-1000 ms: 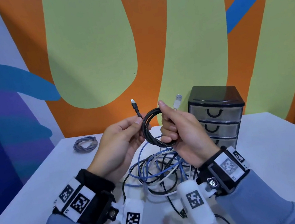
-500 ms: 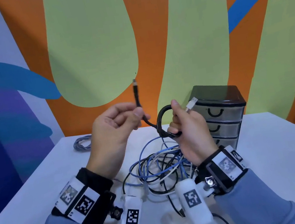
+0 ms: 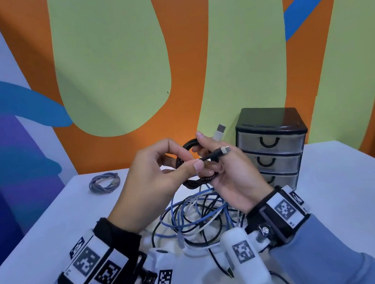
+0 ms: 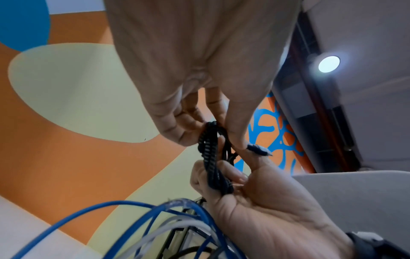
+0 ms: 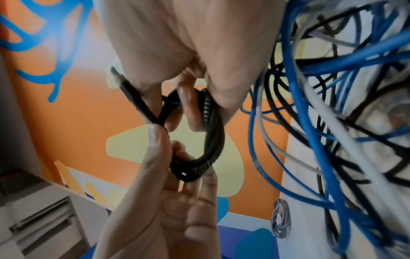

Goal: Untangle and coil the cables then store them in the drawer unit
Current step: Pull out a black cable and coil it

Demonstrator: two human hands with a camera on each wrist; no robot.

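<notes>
A black braided cable (image 3: 198,181) is wound into a small coil and held up above the table between both hands. My right hand (image 3: 221,173) grips the coil, fingers curled through its loop (image 5: 210,140). My left hand (image 3: 181,165) pinches the cable's free end between thumb and fingers, and its black plug (image 3: 223,151) points right across the right fingers. A white USB plug (image 3: 219,132) sticks up behind the right hand. The black-topped drawer unit (image 3: 274,147) stands at the back right, all drawers shut. A tangle of blue, white and black cables (image 3: 193,215) lies below the hands.
A grey cable (image 3: 105,182) lies coiled at the back left of the white table (image 3: 352,201). The painted wall stands right behind the table. The tangle (image 5: 343,105) hangs close beside my right wrist, and blue loops (image 4: 155,219) sit near the left wrist.
My left hand raised the cable's free end, then brought it down and across the coil. The plug pointed up before and now points right. The right hand kept hold of the coil.
</notes>
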